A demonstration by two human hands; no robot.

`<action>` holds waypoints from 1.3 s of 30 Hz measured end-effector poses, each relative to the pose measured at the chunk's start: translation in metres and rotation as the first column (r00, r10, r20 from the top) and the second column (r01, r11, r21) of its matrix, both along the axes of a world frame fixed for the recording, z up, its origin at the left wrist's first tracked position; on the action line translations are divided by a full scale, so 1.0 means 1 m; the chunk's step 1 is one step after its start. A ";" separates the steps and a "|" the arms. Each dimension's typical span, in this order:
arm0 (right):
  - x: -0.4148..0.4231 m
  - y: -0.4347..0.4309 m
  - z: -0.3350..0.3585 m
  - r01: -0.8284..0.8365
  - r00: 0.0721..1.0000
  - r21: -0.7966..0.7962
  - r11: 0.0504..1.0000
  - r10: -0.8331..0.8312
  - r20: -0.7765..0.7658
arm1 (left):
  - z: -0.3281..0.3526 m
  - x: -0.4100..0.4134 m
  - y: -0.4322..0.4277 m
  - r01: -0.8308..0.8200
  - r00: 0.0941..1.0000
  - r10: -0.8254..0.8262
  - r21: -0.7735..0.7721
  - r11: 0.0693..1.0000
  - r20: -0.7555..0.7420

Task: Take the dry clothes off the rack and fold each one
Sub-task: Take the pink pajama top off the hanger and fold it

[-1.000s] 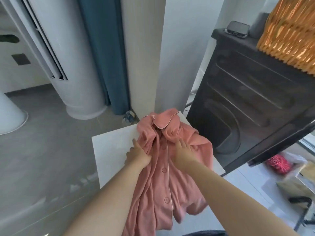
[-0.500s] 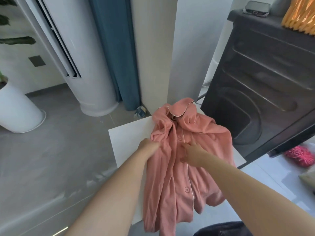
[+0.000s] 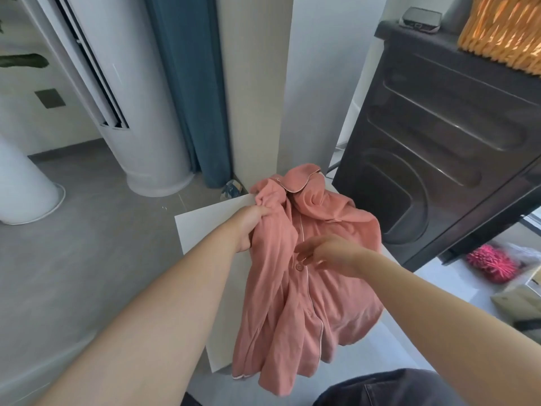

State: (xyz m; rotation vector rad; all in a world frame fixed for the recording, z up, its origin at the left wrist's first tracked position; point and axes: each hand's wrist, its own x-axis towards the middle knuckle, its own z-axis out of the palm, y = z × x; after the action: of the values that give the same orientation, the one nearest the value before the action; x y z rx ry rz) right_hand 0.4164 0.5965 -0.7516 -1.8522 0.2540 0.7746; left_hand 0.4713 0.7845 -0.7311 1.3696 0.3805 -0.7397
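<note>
A pink button-front pajama shirt (image 3: 310, 303) with white piping lies crumpled on a small white table (image 3: 205, 227), its collar at the far end and its hem hanging over the near edge. My left hand (image 3: 248, 227) grips a bunch of the shirt's left shoulder fabric. My right hand (image 3: 328, 253) hovers over the button placket with fingers spread and relaxed, holding nothing. No drying rack is in view.
A dark washing machine (image 3: 439, 148) stands right of the table, with an orange woven basket (image 3: 503, 30) and a small device (image 3: 421, 16) on top. A white column, blue curtain (image 3: 187, 83) and standing air conditioner (image 3: 128, 98) stand behind. A pink item (image 3: 489, 262) lies at right.
My left hand moved up to the shirt's left shoulder and bunched the fabric. My right hand lifted off the front of the shirt and opened.
</note>
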 end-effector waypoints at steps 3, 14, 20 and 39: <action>-0.011 0.002 0.001 0.009 0.997 0.315 0.949 0.016 -0.078 | 0.003 -0.001 -0.005 -0.021 0.999 0.020 0.030 0.999 0.026; 0.000 0.006 0.024 0.394 0.904 0.483 0.782 -0.424 -0.052 | 0.012 -0.022 -0.007 0.307 0.941 -0.333 0.266 0.914 0.058; 0.007 -0.004 0.042 0.444 0.880 0.510 0.737 -0.466 -0.092 | 0.010 -0.034 -0.005 0.538 0.837 -0.546 0.196 0.820 -0.012; -0.008 -0.026 0.051 -0.014 0.998 0.222 0.975 0.002 0.057 | 0.042 -0.019 -0.039 -0.058 0.997 0.068 -0.326 0.944 0.020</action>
State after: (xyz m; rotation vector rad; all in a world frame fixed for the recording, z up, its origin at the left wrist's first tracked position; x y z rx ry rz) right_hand 0.4085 0.5702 -0.7002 -1.6607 0.1181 0.7249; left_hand 0.4520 0.7453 -0.6886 1.0510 0.2620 -0.6931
